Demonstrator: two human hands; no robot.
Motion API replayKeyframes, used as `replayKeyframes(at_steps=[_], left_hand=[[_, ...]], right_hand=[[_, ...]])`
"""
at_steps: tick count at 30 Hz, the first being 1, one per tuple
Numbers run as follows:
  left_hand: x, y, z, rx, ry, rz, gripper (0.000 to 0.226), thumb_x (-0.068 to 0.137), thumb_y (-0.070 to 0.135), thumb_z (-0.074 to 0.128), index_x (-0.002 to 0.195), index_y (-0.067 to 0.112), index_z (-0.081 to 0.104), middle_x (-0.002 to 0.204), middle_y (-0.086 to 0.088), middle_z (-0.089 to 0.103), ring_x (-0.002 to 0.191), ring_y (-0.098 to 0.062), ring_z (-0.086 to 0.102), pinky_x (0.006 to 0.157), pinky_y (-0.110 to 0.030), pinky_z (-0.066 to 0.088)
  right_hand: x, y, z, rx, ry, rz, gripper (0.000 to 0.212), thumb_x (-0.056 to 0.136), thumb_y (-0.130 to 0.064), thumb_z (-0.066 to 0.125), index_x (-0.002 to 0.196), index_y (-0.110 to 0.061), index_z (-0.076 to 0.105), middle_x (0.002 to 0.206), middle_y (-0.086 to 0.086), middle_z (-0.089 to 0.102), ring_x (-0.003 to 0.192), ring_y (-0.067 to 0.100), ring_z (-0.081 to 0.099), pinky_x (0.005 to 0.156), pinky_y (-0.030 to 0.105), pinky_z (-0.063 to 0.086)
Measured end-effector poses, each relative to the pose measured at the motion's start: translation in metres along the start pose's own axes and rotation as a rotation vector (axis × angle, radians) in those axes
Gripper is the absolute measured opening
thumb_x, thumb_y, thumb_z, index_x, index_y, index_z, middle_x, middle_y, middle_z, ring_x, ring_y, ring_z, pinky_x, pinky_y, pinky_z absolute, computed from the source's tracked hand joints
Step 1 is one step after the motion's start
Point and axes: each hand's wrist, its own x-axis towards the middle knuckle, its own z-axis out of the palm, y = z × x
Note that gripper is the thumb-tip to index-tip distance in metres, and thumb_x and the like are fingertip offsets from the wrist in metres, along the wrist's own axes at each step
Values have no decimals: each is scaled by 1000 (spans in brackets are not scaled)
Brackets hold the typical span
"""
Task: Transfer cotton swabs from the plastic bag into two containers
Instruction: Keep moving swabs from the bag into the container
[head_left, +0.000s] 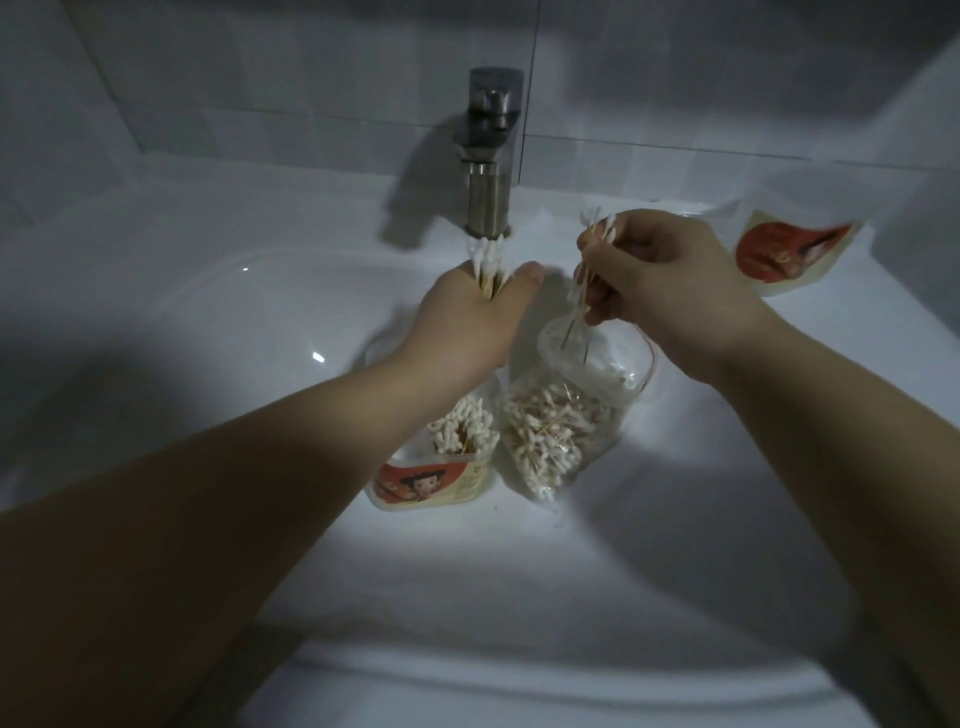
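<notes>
A white glazed ceramic washbasin (675, 519) fills the view, smooth and glossy, dimly lit with a brighter patch in the middle and deep shadow at the left. Behind it rises a wall of pale grey-white glossy tiles (260, 78), and a squared brushed-steel tap (491, 171) stands on the back ledge. On the basin's surface, between the two forearms, lies a crinkled clear plastic bag (561, 421), its body packed with white-tipped, wooden-stemmed cotton swabs and its open mouth turned up toward the tap. Just beside it on the left, touching or nearly so, stands a small clear plastic container with a red-and-cream cartoon label (431, 483), part filled with swabs standing on end, fluffy tips upward. The left hand (467, 317) is held above this container, fingers and thumb curled round a tight upright bundle of swabs (485, 254) whose cotton tips bristle out above the fist, in front of the tap's base. The right hand (660, 270) is over the bag's mouth, pinching a loose few swabs (582, 280) between thumb and fingers; their thin sticks hang down to the opening. Well apart on the right ledge rests a second clear plastic piece with the same red-and-cream label (789, 254); whether it is a tub or a lid cannot be told.
</notes>
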Motion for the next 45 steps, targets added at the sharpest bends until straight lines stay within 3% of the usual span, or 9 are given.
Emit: replayKeyframes(at_steps=[6, 15, 21, 25, 28, 32, 34, 38, 45], left_hand=[[-4, 1, 0, 62, -94, 107, 31, 84, 48, 67, 78, 18, 71, 71, 7, 68, 68, -13, 67, 78, -50, 60], [-5, 0, 4, -82, -102, 67, 28, 92, 34, 67, 106, 12, 77, 105, -8, 79, 103, -25, 75, 96, -52, 58], [-8, 10, 4, -135, -208, -11, 17, 105, 13, 53, 98, 10, 68, 98, -9, 79, 91, -22, 77, 87, -41, 62], [-11, 10, 5, -123, -255, 2, 47, 102, -2, 48, 67, 26, 62, 64, 4, 65, 57, -11, 58, 63, -32, 53], [-9, 9, 8, -165, -265, -30, 39, 100, -3, 43, 80, 29, 56, 69, 0, 59, 48, -6, 45, 49, -23, 39], [-5, 4, 7, -53, -207, -122, 12, 101, 13, 50, 94, 16, 60, 55, 7, 48, 46, -10, 42, 48, -25, 36], [-4, 2, 5, -22, -150, -152, 25, 100, 26, 56, 98, 5, 68, 52, 7, 43, 46, -13, 42, 54, -28, 36], [-9, 8, 1, 13, -168, -34, 34, 94, 51, 62, 69, 28, 64, 44, 13, 43, 39, -7, 42, 52, -28, 35], [-10, 8, 1, 48, -234, 77, 9, 100, 22, 64, 93, 26, 67, 68, 9, 72, 57, 3, 62, 48, -17, 43]], right_hand=[[0, -2, -1, 24, 33, -17, 19, 100, -8, 59, 98, 10, 65, 71, 11, 66, 62, 21, 62, 62, 32, 58], [1, -10, -6, 166, 53, -2, 11, 99, -6, 59, 94, -3, 68, 66, 1, 67, 60, 16, 63, 62, 28, 56], [-4, -10, 5, 291, -63, 46, 12, 100, -5, 58, 92, -3, 68, 69, 7, 66, 63, 22, 62, 61, 32, 55], [-5, -9, 7, 284, -74, 54, 12, 100, -3, 57, 93, -1, 66, 68, 7, 65, 63, 25, 60, 62, 34, 57], [-4, -8, 8, 284, -46, 61, 12, 100, -6, 58, 94, 1, 66, 69, 8, 64, 65, 23, 60, 64, 32, 56], [-2, -6, 5, 261, 19, 53, 11, 100, -5, 59, 96, 1, 67, 70, 8, 64, 64, 21, 62, 64, 29, 56], [-2, -4, 4, 225, 25, 42, 11, 100, -5, 59, 97, 1, 68, 71, 9, 65, 63, 20, 63, 63, 28, 57], [-5, 0, 10, 176, -9, 27, 15, 99, -6, 60, 98, 8, 66, 70, 11, 65, 65, 22, 64, 64, 30, 59], [-6, 3, 18, 174, -75, 60, 21, 99, -3, 58, 95, 17, 60, 81, 36, 65, 64, 39, 62, 63, 44, 58]])
